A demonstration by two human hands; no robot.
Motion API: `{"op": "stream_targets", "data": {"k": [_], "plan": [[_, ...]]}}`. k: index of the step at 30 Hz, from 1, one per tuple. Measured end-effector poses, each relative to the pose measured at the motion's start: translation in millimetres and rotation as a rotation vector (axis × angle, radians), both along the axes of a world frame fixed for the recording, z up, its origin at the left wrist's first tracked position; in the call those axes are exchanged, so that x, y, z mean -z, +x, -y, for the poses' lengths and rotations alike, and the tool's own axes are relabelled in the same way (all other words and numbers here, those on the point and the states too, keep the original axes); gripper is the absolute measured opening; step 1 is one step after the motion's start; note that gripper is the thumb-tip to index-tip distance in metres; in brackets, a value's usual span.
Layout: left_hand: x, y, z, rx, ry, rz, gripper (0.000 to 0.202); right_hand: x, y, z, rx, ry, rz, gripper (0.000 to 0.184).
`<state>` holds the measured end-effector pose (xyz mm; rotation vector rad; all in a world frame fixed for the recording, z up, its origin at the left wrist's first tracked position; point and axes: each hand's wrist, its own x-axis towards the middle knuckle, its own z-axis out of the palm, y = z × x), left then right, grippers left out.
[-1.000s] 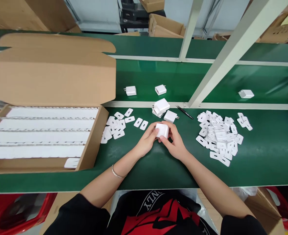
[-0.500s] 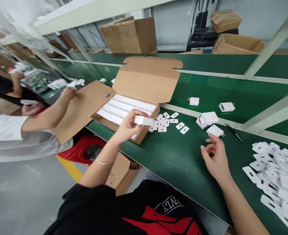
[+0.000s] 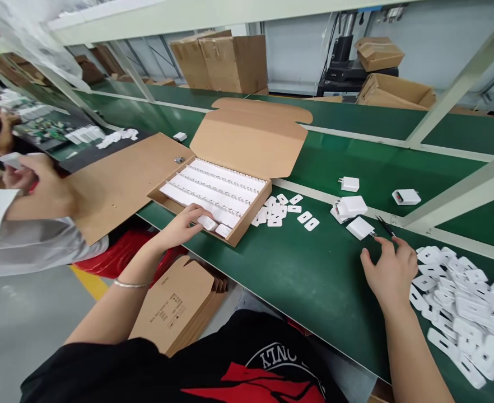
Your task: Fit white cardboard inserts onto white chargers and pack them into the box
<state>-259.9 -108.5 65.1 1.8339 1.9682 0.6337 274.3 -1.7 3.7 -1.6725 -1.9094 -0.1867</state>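
Observation:
My left hand (image 3: pixel 182 228) is at the near edge of the open cardboard box (image 3: pixel 247 229), its fingers closed on a white charger (image 3: pixel 207 223). Beside that one, another white charger (image 3: pixel 223 230) lies in the box's front row. Behind them, white chargers fill several long rows. My right hand (image 3: pixel 392 273) hovers over the green bench with fingers apart and nothing visible in it. Just past its fingertips are a white charger with metal prongs (image 3: pixel 360 228) and black tweezers (image 3: pixel 385 225). A small stack of chargers (image 3: pixel 350 207) sits behind.
Small white slotted plates (image 3: pixel 274 211) lie right of the box. A large heap of white plates (image 3: pixel 465 308) covers the bench's right end. Two chargers, one here (image 3: pixel 406 196), stand farther back. At left, a co-worker's hands (image 3: pixel 24 168) hold a white piece. Flattened cartons (image 3: pixel 175 302) stand below.
My left hand has carried the charger down and left into the box's front row. My right hand has shifted right, towards the tweezers. The co-worker's arm has drawn back left.

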Motion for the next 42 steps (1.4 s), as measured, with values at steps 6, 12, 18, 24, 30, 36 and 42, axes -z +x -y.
{"op": "stream_targets", "data": {"k": [6, 12, 18, 24, 30, 36, 42], "plan": [[6.2, 18, 10, -0.102, -0.038, -0.178, 0.046, 2.8, -16, 1, -0.271, -0.078, -0.017, 0.043], [-20.7, 77, 4, -0.109, 0.163, -0.701, 0.035, 2.1, -42, 13, -0.199, -0.166, 0.062, 0.038], [-36.2, 190, -55, 0.216, 0.431, -0.391, 0.029, -8.6, -38, 15, -0.14, -0.162, 0.054, 0.03], [-1.6, 306, -137, 0.404, 0.544, -0.2, 0.06, -24.5, 15, 6, 0.345, -0.191, 0.073, 0.052], [18.0, 341, -185, 0.416, 0.396, -0.267, 0.049, -28.0, 40, 2, 0.466, -0.548, 0.122, 0.062], [22.1, 318, -159, 0.362, 0.455, 0.108, 0.039, -37.1, 25, 13, 0.349, -0.489, 0.232, 0.035], [49.7, 301, -120, 0.202, 0.356, 0.763, 0.055, -43.1, 8, 28, 0.2, -0.538, 0.199, 0.029]]}}
